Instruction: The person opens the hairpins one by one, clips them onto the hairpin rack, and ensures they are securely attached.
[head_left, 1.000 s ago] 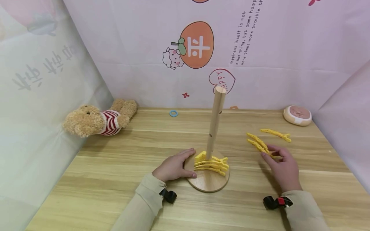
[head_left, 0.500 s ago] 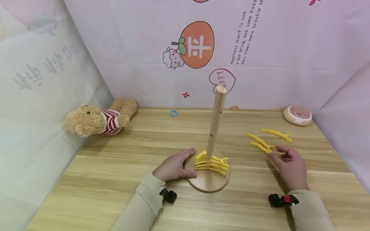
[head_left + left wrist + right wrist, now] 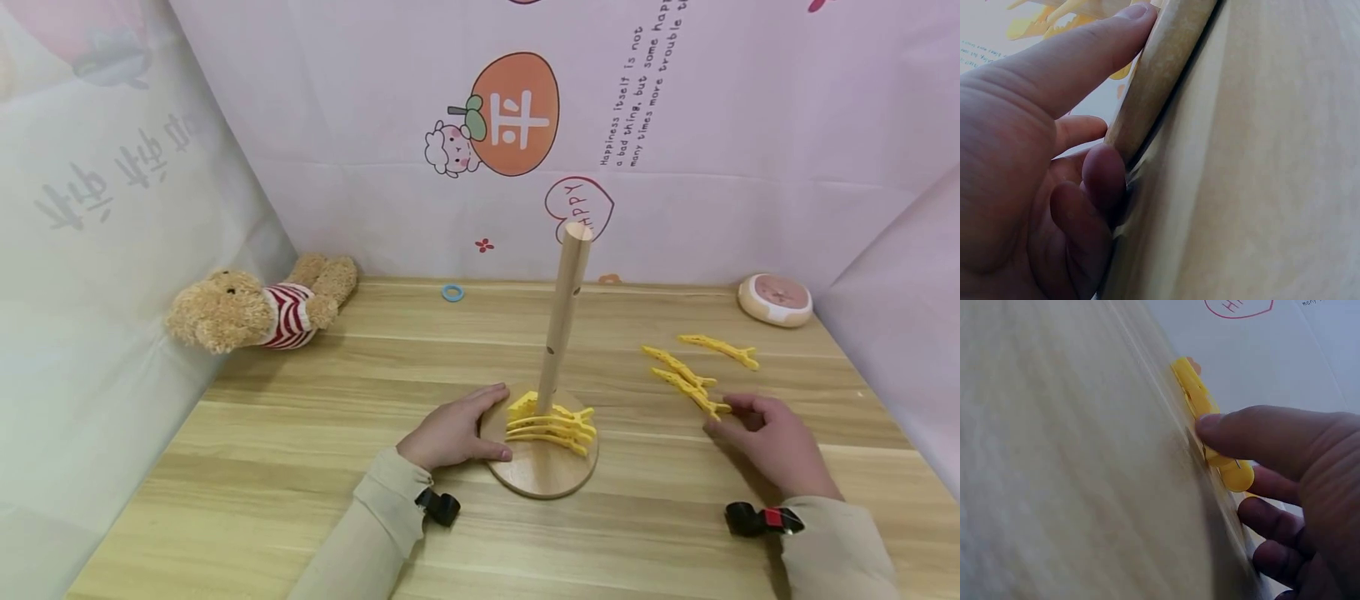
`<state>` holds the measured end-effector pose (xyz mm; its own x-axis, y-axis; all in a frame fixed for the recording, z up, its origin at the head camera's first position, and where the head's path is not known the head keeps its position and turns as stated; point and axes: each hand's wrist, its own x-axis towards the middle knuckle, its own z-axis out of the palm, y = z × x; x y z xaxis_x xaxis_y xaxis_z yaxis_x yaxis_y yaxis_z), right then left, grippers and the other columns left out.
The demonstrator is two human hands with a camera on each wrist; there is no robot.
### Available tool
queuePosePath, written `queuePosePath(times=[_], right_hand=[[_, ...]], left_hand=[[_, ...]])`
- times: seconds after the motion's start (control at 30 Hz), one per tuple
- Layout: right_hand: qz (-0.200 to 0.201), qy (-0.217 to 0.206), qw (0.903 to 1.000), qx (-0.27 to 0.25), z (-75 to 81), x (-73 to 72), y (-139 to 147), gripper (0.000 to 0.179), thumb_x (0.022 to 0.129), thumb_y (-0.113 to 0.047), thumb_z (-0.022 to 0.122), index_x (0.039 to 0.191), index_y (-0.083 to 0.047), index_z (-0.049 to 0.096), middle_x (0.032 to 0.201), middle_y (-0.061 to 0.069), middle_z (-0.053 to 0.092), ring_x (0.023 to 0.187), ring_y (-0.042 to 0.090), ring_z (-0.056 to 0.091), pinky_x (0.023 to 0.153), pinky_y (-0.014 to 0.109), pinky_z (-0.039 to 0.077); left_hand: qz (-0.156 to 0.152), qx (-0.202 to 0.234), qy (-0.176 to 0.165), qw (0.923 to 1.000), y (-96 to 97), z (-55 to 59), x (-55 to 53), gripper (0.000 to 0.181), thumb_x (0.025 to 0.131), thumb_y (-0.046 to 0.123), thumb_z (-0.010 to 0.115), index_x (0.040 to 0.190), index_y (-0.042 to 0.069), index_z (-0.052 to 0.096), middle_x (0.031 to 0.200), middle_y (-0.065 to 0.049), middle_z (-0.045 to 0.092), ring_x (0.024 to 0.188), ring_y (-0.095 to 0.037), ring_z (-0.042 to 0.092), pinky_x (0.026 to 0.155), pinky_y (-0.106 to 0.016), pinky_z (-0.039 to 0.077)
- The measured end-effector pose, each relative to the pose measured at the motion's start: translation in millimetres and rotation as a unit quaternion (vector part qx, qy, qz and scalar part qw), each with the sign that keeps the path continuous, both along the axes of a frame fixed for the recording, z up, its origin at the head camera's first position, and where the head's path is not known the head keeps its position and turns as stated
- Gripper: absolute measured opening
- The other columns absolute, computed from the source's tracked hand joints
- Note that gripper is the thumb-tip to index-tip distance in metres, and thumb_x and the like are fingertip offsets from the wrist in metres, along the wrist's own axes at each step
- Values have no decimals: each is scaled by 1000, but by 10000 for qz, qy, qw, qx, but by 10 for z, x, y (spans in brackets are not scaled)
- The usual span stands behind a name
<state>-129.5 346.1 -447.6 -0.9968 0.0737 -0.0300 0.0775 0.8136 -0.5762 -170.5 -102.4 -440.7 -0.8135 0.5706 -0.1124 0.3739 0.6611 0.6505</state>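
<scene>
A wooden stand [image 3: 543, 477] with a round base and an upright post rises from the table. My left hand [image 3: 453, 430] holds its base by the left edge, the thumb [image 3: 1085, 59] lying over the rim in the left wrist view. Several yellow hair clips [image 3: 551, 428] lie on the base against the post. To the right, three more clips lie on the table. Around the tail end of the nearest clip [image 3: 684, 388] is my right hand [image 3: 776, 446], thumb and fingers apart. In the right wrist view the thumb overlaps this clip [image 3: 1188, 381].
A plush bear [image 3: 225, 312] in a striped shirt lies at the back left. A small blue ring [image 3: 452, 292] sits by the back wall, and a rounded cream and brown object [image 3: 776, 300] stands in the back right corner. Printed cloth walls border the table.
My right hand has brought a clip down beside the others, loosened its pinch and slid back to the right, so the clip's tail now shows. The left hand has stayed on the base.
</scene>
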Motion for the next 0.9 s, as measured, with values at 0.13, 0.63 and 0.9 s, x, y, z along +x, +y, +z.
queuePosePath(times=[0.13,0.63,0.9], right_hand=[[260,-43,9994,244,28,-18,6,74,91,-51,70,134,8,57,124,31,60,107,43,56,84,59,45],[-920,1454,9761,-1330,-113,-24,-153,44,91,-27,77,123,1,66,88,-14,64,76,-1,57,64,10,46],[-445,1143,9726,-1973,-83,-20,-344,39,89,-26,79,119,-3,69,91,-14,68,81,2,61,67,12,49]], left_hand=[[0,0,1,10000,6,-11,-5,94,81,47,82,157,15,36,162,0,34,145,-22,36,116,-43,33],[29,39,30,10000,-5,7,5,91,82,47,81,156,16,38,161,-1,35,145,-23,36,116,-45,34],[35,29,-52,10000,11,8,-2,92,82,48,81,157,16,37,162,-1,34,146,-24,35,116,-46,33]])
